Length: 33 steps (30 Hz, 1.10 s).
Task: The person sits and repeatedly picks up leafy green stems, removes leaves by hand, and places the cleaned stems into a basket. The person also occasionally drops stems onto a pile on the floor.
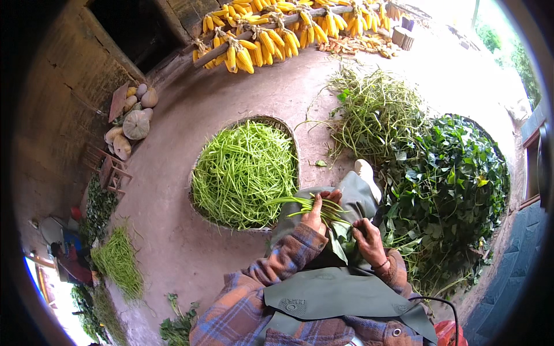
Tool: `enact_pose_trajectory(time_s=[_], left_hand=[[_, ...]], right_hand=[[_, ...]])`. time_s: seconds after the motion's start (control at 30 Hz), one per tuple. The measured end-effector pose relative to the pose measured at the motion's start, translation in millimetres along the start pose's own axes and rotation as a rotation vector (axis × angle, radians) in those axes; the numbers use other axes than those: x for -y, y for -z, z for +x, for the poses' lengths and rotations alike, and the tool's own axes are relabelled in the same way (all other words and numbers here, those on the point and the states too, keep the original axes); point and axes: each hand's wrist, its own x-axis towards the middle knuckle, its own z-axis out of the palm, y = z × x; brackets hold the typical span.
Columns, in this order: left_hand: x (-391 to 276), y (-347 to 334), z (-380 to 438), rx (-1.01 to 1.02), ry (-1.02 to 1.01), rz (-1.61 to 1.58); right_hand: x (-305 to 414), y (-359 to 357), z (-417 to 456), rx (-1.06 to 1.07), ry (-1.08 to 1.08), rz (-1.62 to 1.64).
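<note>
Above my lap, my left hand [315, 219] holds a small bunch of slender green stems [283, 200]. My right hand [370, 241] is closed at the thumb and fingertips, pinching a leafy stalk whose broad green leaves [341, 243] hang between my hands. Just left of my knees stands a woven basket [297, 145] heaped with cut, leafless green stems [244, 175]. On my right rises a big pile of leafy green vines [450, 181]. A dark green waterproof apron [333, 287] covers my front and legs.
Tangled stripped stalks [381, 108] lie ahead right. Yellow corn cobs [268, 43] hang from a wooden pole [216, 52]. Pumpkins [136, 124] and a small wooden chair [114, 173] line the left wall. Another person [73, 261] sits far left by a stem heap [119, 259].
</note>
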Motion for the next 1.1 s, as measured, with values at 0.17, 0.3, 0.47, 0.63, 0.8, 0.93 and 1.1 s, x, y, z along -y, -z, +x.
enact_pose_trajectory(time_s=[0.17, 0.3, 0.47, 0.63, 0.8, 0.93, 1.1], left_hand=[[5.2, 12.3, 3.7, -0.039, 0.111, -0.138], [-14.1, -4.6, -1.2, -0.169, 0.084, -0.097], [-27.4, -18.2, -1.8, -0.047, -0.135, 0.055], [-10.7, -35.5, -8.9, 0.026, -0.145, 0.124], [-3.5, -26.1, -9.1, 0.040, -0.078, 0.104], [4.9, -17.2, -6.8, -0.021, -0.021, -0.029], [8.2, -12.1, -4.7, -0.039, 0.009, -0.047]], right_hand=[[-4.7, 3.0, 2.8, -0.022, -0.290, 0.607], [-3.2, 35.6, 11.7, -0.137, -0.272, 0.649], [29.3, 65.7, 15.8, -0.255, -0.070, 0.419], [63.7, 12.9, 28.3, 0.036, 0.229, -0.175], [48.1, -24.4, 23.4, -0.111, 0.302, -0.440], [41.4, -25.8, 23.6, -0.130, 0.331, -0.492], [36.2, -26.4, 23.1, -0.131, 0.425, -0.622]])
